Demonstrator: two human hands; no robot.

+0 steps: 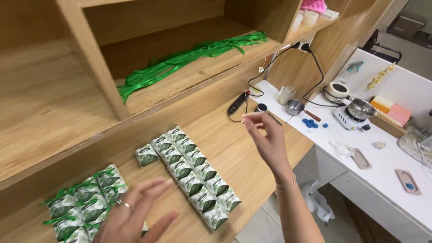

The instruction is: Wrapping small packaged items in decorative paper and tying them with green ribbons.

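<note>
My left hand point(135, 213) hovers low over the wooden counter point(245, 148) with its fingers spread, holding nothing, right beside a cluster of small green-and-white boxes tied with green ribbon point(85, 202). My right hand point(267, 139) is raised above the counter, fingers loosely apart and empty. Between the hands lie two rows of the same small boxes without ribbon point(193, 175). A bundle of loose green ribbons point(189, 58) lies on the wooden shelf above.
A black tool with a cord point(237, 102) lies at the counter's far end, plugged into a wall socket point(302, 45). To the right, a white table point(391, 157) carries a small stove with a metal pot point(357, 112), a metal cup point(294, 107), blue pieces and moulds.
</note>
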